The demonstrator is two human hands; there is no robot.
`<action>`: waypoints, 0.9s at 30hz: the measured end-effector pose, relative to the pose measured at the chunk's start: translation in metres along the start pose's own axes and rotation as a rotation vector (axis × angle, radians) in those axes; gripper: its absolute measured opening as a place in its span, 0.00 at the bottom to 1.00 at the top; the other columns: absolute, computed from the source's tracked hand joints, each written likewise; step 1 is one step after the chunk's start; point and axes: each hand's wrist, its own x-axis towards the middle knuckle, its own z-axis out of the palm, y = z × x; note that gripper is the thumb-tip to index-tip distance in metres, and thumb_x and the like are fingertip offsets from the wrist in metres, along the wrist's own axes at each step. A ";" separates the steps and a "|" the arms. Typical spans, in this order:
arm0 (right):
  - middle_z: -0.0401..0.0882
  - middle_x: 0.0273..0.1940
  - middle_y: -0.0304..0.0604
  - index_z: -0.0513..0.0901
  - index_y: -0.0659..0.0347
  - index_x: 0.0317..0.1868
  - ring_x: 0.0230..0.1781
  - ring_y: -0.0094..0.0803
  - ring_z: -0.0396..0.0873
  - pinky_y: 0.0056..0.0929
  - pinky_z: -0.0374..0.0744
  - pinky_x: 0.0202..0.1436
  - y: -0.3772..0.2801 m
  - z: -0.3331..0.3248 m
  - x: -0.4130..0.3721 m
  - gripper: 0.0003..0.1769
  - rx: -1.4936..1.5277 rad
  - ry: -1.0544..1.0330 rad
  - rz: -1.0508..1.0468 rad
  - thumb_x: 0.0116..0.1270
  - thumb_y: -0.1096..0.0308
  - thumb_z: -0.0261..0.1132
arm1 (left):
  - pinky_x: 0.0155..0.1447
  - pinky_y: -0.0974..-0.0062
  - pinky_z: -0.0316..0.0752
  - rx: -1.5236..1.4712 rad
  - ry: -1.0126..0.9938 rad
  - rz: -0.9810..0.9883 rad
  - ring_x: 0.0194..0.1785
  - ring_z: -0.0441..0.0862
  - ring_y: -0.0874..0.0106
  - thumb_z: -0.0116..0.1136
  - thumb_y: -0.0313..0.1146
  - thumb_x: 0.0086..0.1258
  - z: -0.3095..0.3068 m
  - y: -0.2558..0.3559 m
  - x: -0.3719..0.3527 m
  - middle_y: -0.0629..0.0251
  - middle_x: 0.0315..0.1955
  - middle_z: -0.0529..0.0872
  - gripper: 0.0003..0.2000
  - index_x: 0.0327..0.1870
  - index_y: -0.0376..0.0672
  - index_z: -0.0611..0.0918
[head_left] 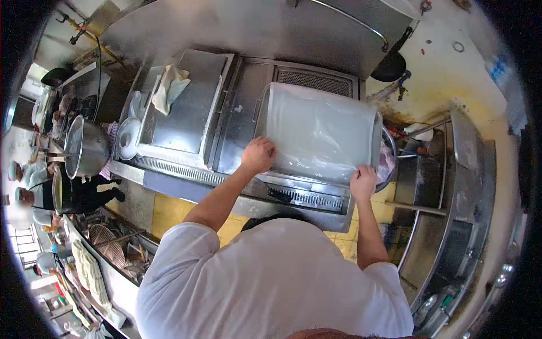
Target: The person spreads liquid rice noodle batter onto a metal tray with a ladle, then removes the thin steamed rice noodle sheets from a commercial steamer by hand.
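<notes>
A large rectangular tray (319,133) with a pale, whitish translucent sheet or layer lies on the steel counter. My left hand (259,155) is at its near left corner, fingers curled and pressed together at the edge. At the near right corner, my right hand (363,182) has its fingers closed in a pinch on the edge of the pale sheet. Beyond the tray's right side, a round metal bowl (389,164) with pinkish contents shows partly.
Left of the tray, a steel lid (183,107) carries a crumpled cloth (170,87). A large pot (86,148) and round lid (129,137) stand farther left. Other people (34,195) are at the far left. Metal shelving (418,210) is at the right.
</notes>
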 end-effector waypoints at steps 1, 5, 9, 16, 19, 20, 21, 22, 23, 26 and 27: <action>0.83 0.40 0.52 0.85 0.64 0.37 0.47 0.53 0.79 0.48 0.77 0.55 0.001 0.002 0.001 0.08 0.001 -0.003 0.000 0.58 0.73 0.63 | 0.54 0.58 0.78 0.013 -0.007 0.006 0.46 0.83 0.56 0.62 0.34 0.64 0.001 -0.001 0.000 0.59 0.35 0.86 0.06 0.30 0.43 0.85; 0.83 0.42 0.51 0.86 0.63 0.37 0.48 0.51 0.80 0.47 0.77 0.55 0.004 0.003 0.000 0.09 -0.049 -0.049 0.021 0.59 0.70 0.63 | 0.54 0.58 0.78 0.027 0.024 0.028 0.46 0.83 0.57 0.62 0.34 0.63 0.009 -0.005 0.000 0.60 0.35 0.86 0.06 0.30 0.43 0.85; 0.83 0.41 0.51 0.86 0.63 0.37 0.47 0.51 0.80 0.47 0.77 0.54 0.003 0.002 0.001 0.09 -0.039 -0.065 0.018 0.60 0.69 0.62 | 0.54 0.58 0.78 -0.018 0.085 0.024 0.46 0.83 0.57 0.62 0.34 0.63 0.006 0.000 -0.001 0.60 0.35 0.86 0.06 0.30 0.42 0.85; 0.84 0.39 0.52 0.86 0.63 0.35 0.46 0.51 0.80 0.47 0.77 0.54 -0.002 -0.001 0.001 0.09 -0.067 -0.061 0.027 0.60 0.68 0.62 | 0.56 0.59 0.78 -0.014 0.048 0.004 0.46 0.83 0.56 0.62 0.33 0.63 0.001 0.004 -0.001 0.60 0.36 0.86 0.05 0.31 0.43 0.85; 0.84 0.39 0.51 0.86 0.63 0.34 0.46 0.51 0.80 0.48 0.78 0.53 -0.001 -0.001 0.002 0.09 -0.082 -0.046 0.011 0.60 0.68 0.62 | 0.56 0.58 0.78 -0.029 0.031 0.003 0.46 0.83 0.56 0.62 0.33 0.63 0.002 0.003 -0.001 0.60 0.36 0.86 0.05 0.30 0.43 0.85; 0.84 0.39 0.51 0.86 0.63 0.34 0.46 0.51 0.80 0.47 0.78 0.53 -0.001 0.000 0.002 0.09 -0.065 -0.043 0.004 0.60 0.68 0.63 | 0.56 0.58 0.78 -0.030 0.047 0.013 0.46 0.83 0.56 0.62 0.33 0.63 0.002 0.002 -0.001 0.60 0.35 0.86 0.05 0.30 0.43 0.85; 0.84 0.39 0.51 0.86 0.63 0.34 0.46 0.51 0.80 0.47 0.78 0.53 -0.001 0.000 0.001 0.09 -0.047 -0.041 -0.003 0.61 0.67 0.63 | 0.56 0.58 0.78 -0.034 0.040 0.021 0.46 0.83 0.56 0.62 0.33 0.63 0.003 0.002 -0.001 0.60 0.35 0.86 0.05 0.30 0.43 0.85; 0.84 0.39 0.51 0.86 0.63 0.34 0.46 0.51 0.80 0.47 0.78 0.53 -0.001 0.000 0.001 0.09 -0.051 -0.040 0.007 0.61 0.67 0.63 | 0.56 0.58 0.78 -0.009 0.054 0.046 0.46 0.83 0.56 0.62 0.33 0.63 0.003 0.001 -0.001 0.59 0.35 0.86 0.05 0.30 0.43 0.85; 0.84 0.40 0.50 0.86 0.62 0.34 0.46 0.51 0.80 0.48 0.78 0.53 -0.001 0.000 0.001 0.09 -0.077 -0.062 0.013 0.61 0.67 0.63 | 0.56 0.58 0.77 0.016 0.069 0.069 0.46 0.83 0.56 0.62 0.33 0.62 0.003 0.001 -0.001 0.59 0.34 0.86 0.05 0.30 0.42 0.84; 0.84 0.41 0.50 0.86 0.62 0.35 0.46 0.50 0.80 0.48 0.78 0.53 -0.001 -0.001 0.001 0.09 -0.103 -0.095 0.033 0.61 0.67 0.63 | 0.55 0.58 0.77 -0.032 0.042 0.012 0.44 0.83 0.55 0.62 0.32 0.62 0.006 -0.001 -0.001 0.59 0.33 0.86 0.05 0.29 0.43 0.84; 0.84 0.41 0.50 0.87 0.61 0.35 0.47 0.49 0.81 0.47 0.78 0.53 -0.001 -0.001 0.001 0.09 -0.102 -0.106 0.042 0.61 0.67 0.63 | 0.55 0.58 0.77 -0.033 0.038 0.014 0.44 0.83 0.55 0.62 0.32 0.62 0.005 -0.001 -0.001 0.59 0.33 0.86 0.05 0.29 0.43 0.84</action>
